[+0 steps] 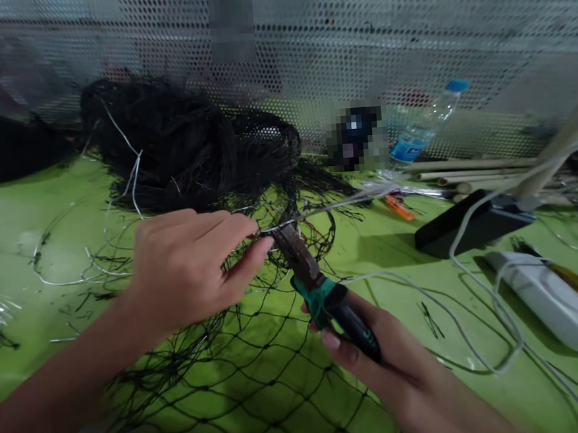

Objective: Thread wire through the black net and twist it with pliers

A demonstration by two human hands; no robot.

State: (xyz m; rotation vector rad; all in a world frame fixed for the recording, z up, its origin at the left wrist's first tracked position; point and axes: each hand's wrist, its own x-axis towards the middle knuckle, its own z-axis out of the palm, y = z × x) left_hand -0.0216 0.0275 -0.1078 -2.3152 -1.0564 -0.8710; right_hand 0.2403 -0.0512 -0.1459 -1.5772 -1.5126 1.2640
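Observation:
My right hand [385,351] is wrapped round the green and black handles of a pair of pliers [319,293]. Their dark, rusty-looking jaws meet a thin metal wire [284,225] near the middle of the view. Just left of the jaws, my left hand [188,270] pinches the wire's end between thumb and forefinger. Under both hands spreads black knotted netting [268,346], with tangled dark strands around the jaws. Beyond my hands lies a large heap of black fibrous strands [179,142]. Whether the jaws are fully closed on the wire is hard to make out.
A perforated metal panel [296,38] stands along the back of the green table [371,253]. To the right are a water bottle [419,135], sticks [479,175], a black box [472,223], a white block [552,300] and a looping cable [469,342]. Loose wires [66,281] lie left.

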